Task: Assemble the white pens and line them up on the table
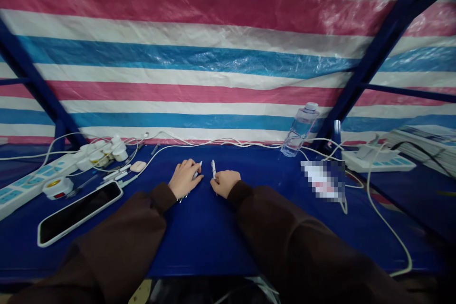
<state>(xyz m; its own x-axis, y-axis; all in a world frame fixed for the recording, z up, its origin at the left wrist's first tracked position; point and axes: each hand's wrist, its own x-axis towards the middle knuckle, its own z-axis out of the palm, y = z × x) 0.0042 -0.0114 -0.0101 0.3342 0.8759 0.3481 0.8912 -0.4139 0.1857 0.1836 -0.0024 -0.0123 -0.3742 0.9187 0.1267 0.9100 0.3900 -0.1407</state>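
Note:
My left hand (184, 178) rests on the blue table (210, 242), its fingers curled over what look like slim pens (200, 164). A pale tip shows past the fingers, and thin ends stick out below the palm; most of their length is hidden. Just to the right, my right hand (227, 183) is closed around a white pen (213, 166) with dark marks. That pen points away from me, its lower part covered by the fingers. A small gap separates the two hands.
At left lie a phone (80, 213) on a cable, a power strip (35, 175) with plugs, and a pale earbud case (138, 166). At right stand a water bottle (299, 130), another power strip (381, 160) and stacked paper (427, 137). Cables run along the striped sheet (213, 66).

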